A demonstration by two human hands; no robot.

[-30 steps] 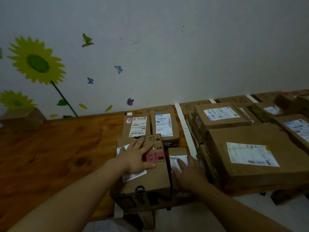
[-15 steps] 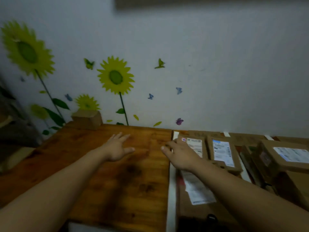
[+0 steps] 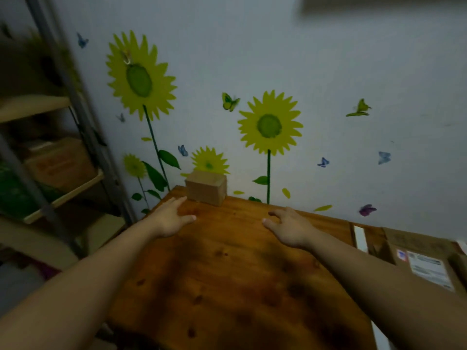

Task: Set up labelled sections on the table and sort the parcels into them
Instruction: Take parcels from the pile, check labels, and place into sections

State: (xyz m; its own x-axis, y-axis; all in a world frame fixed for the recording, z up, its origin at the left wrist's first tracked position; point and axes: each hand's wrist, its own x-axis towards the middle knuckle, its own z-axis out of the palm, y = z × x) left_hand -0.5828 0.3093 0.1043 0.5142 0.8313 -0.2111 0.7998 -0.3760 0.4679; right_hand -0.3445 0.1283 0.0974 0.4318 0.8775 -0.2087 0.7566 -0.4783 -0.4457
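box: small brown cardboard box is set at the far corner of the shiny wooden table, just past the left hand | right hand is farther off | both are spread loose, nothing held

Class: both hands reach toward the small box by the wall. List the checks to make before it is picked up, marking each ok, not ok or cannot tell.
1. Left hand free: ok, open, holding nothing.
2. Right hand free: ok, open, apart from the box.
3. Left fingertips touching box: cannot tell.
4. Box flat on the table: ok.
5. Path from hands to box unobstructed: ok.
6. Box label readable: cannot tell; none shows on the faces seen.
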